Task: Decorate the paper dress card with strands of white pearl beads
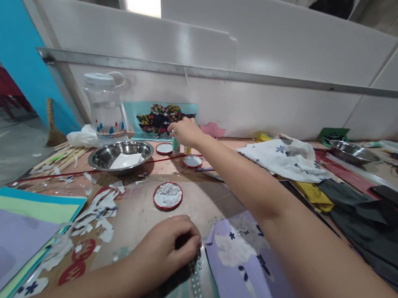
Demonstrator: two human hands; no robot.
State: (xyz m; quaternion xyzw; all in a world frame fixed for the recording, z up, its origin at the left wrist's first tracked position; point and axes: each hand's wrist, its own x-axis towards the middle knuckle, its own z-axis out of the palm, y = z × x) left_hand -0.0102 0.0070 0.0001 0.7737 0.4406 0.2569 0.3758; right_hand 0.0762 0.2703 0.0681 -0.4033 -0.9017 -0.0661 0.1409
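Observation:
My left hand (167,243) is closed low over the cardboard, thumb against curled fingers. A strip of pearl beads (197,282) hangs from its fingertips, beside a purple paper (240,278) with pale flowered fabric cutouts. My right hand (185,131) reaches far forward, its fingers closed at the top of a small green-labelled bottle (175,146). Around that bottle lie two round red-rimmed lids (193,161). A red-rimmed dish (167,196) of loose pearly beads sits ahead of my left hand.
A steel bowl (99,156) and a clear water jug (104,111) stand at the back left. Behind my right hand leans a blue card with a dark floral cutout (155,113). Fabric scraps (96,218) and coloured papers (78,203) lie left; white flowered cloth (283,156) lies right.

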